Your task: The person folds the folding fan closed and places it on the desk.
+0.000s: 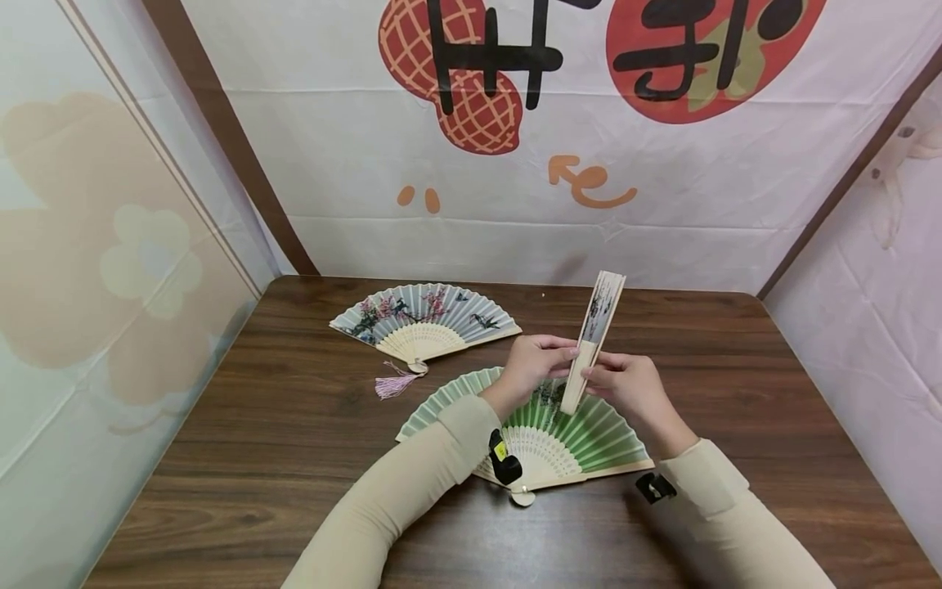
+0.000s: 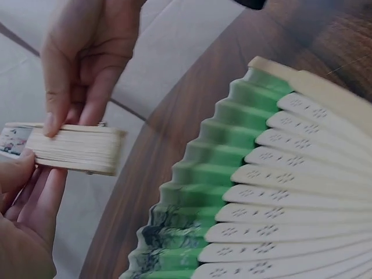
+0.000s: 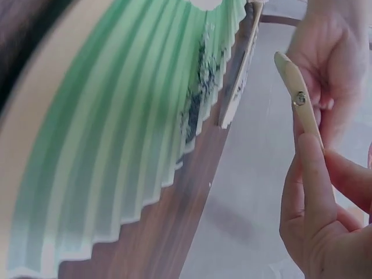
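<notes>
Both hands hold a folded hand fan (image 1: 590,348) tilted above the table. The left hand (image 1: 528,370) pinches its left edge and the right hand (image 1: 631,383) grips its right edge. Pale wooden ribs (image 2: 75,148) lie stacked together in the left wrist view, with a bit of printed cloth beside them. A metal rivet (image 3: 300,98) shows near the fan's end in the right wrist view. Spread out below the hands is a green fan (image 1: 607,433) with pale pierced ribs, partly covered by the left forearm.
Behind and to the left, a spread blue-grey fan (image 1: 474,315) with printed blossoms lies on the dark wooden table (image 1: 294,474). Its pink tassel (image 1: 393,385) rests toward the front. Printed cloth walls (image 1: 324,164) stand around the back and sides.
</notes>
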